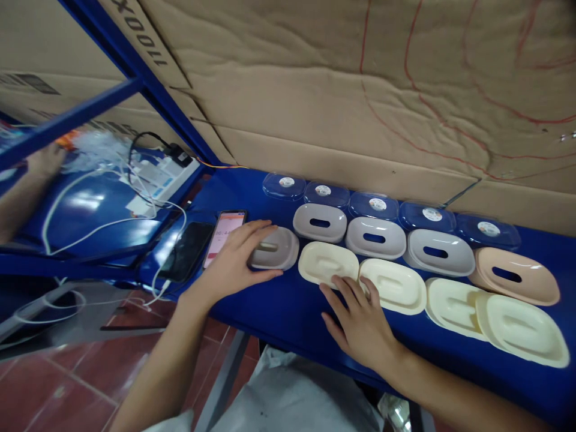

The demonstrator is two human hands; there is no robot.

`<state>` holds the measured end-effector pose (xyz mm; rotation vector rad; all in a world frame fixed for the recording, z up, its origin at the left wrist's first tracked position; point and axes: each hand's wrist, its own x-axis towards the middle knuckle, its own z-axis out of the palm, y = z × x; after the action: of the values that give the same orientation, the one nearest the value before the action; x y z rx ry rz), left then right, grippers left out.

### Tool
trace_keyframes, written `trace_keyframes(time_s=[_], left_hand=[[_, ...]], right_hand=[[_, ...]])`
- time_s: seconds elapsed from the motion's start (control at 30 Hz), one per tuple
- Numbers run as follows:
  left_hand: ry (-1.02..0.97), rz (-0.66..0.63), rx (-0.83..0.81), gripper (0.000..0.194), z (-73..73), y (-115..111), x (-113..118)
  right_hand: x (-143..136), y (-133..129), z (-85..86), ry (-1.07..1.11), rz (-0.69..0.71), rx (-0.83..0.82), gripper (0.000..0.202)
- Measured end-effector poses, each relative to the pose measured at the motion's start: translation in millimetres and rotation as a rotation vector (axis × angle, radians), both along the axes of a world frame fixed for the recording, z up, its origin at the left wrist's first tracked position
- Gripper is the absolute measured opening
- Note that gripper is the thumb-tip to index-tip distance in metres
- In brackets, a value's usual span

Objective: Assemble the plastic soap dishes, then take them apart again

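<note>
My left hand (236, 255) spans the leftmost grey oval dish (285, 249), fingers along its far side and thumb by its near edge. A beige patch shows in that dish's middle. Fingers spread, my right hand (360, 315) rests its tips at the near edges of two cream oval trays, one on the left (326, 258) and one beside it (396, 285). Two further cream trays, one (450, 300) partly under the other (524, 330), lie to the right. Behind them stand slotted grey dishes (317, 207) and a peach slotted dish (531, 261).
Clear lids (373, 213) with round stickers line the cardboard wall (315, 108). A lit phone (220, 231) and a dark phone (186, 252) lie left on the blue table (270, 318). White cables and a power strip (166, 180) sit beyond. Another person's arm (27, 186) is at far left.
</note>
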<state>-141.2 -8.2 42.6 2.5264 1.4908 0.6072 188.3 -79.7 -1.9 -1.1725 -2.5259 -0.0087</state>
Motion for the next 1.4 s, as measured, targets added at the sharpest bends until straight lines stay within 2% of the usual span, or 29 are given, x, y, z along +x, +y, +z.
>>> trace_keyframes(time_s=[0.13, 0.4, 0.6, 0.83, 1.1, 1.3, 1.4], left_hand=[[0.006, 0.021, 0.015, 0.085, 3.5, 1, -9], [0.043, -0.016, -0.068, 0.088, -8.7, 6, 3], [0.017, -0.023, -0.100, 0.087, -2.9, 10, 4], [-0.012, 0.025, -0.125, 0.087, 1.3, 10, -11], [-0.002, 0.008, -0.158, 0.089, -12.4, 3, -10], [0.035, -0.017, -0.120, 0.075, -17.4, 5, 0], [0.045, -0.011, -0.157, 0.090, -13.9, 5, 0]], right_hand=[[0, 0, 0.4, 0.005, 0.000, -0.009, 0.047], [0, 0, 0.1, 0.008, 0.005, -0.026, 0.048], [0, 0, 1.5, 0.000, 0.002, -0.024, 0.047], [0, 1, 2.2, -0.013, 0.007, -0.034, 0.047], [0, 1, 1.5, 0.004, 0.012, -0.033, 0.047], [1, 1, 1.1, 0.009, 0.015, -0.044, 0.047], [1, 0, 0.9, 0.005, 0.015, -0.042, 0.047]])
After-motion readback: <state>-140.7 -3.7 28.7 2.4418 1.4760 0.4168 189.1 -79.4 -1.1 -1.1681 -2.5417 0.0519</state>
